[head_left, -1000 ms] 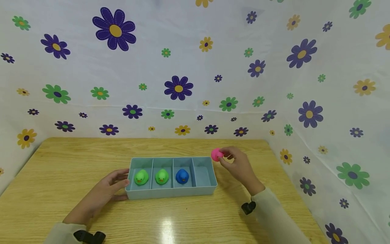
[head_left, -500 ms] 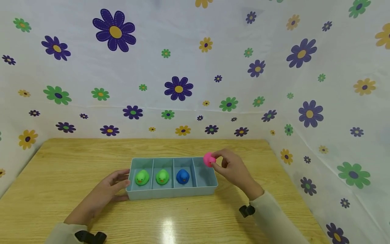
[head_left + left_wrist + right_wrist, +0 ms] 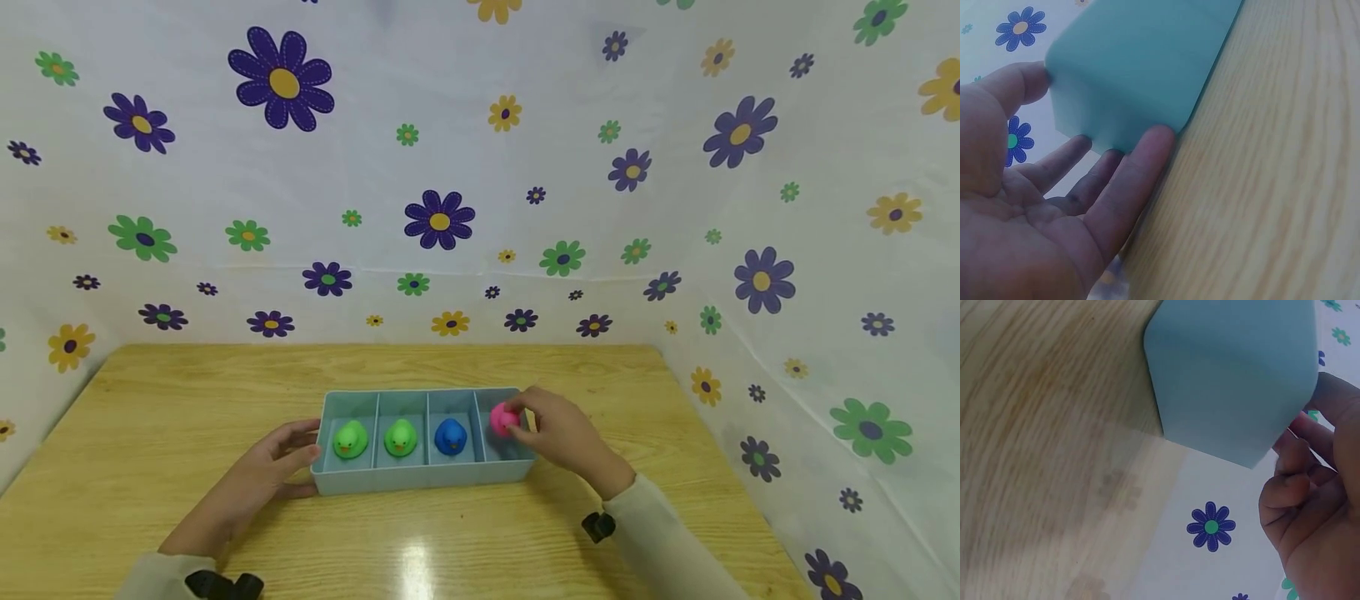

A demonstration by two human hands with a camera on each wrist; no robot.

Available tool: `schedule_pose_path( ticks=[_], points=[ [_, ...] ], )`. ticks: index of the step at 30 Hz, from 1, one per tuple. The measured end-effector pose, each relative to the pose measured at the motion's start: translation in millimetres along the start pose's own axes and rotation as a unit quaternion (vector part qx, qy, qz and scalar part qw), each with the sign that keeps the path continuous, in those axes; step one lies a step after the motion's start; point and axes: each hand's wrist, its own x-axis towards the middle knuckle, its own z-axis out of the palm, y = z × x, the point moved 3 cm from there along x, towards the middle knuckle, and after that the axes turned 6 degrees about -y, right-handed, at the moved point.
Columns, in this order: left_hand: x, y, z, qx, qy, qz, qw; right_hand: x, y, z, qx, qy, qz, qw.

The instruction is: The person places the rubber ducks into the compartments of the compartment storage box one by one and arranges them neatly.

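Observation:
In the head view a pale blue divided box (image 3: 408, 477) lies lengthwise on the table. My right hand (image 3: 562, 435) pinches a pink rubber duck (image 3: 503, 419) between thumb and fingers, down inside the rightmost compartment. In the right wrist view the box's end wall (image 3: 1229, 387) hides most of the duck from that hand (image 3: 1316, 506). At the box's left end, my left hand (image 3: 262, 471) rests its fairly straight fingers against the wall. The left wrist view has these fingertips (image 3: 1157, 140) touching the end wall (image 3: 1122, 94).
One green rubber duck (image 3: 350, 439) sits in the leftmost compartment and another green duck (image 3: 401, 437) in the one beside it. A blue duck (image 3: 451, 437) occupies the following compartment. Behind the wooden table (image 3: 225, 371) hangs a flowered white cloth (image 3: 360, 167), which also runs along the sides.
My right hand has carried the pink duck leftward from beyond the box's back right corner, then lowered it into the rightmost compartment. The left hand has stayed against the box's end.

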Motion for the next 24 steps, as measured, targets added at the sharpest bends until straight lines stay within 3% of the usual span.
schedule_pose_path(
  ticks=[7,24],
  points=[
    [-0.4,0.1,-0.3,0.001,-0.001,0.002,1.0,2.3,0.6,7.8,-0.006,-0.042,0.026,0.9988],
    [-1.0,0.2,-0.4,-0.001,0.0,0.001,1.0,11.6,-1.5,13.4,-0.038,-0.086,0.039,0.9948]
  ],
)
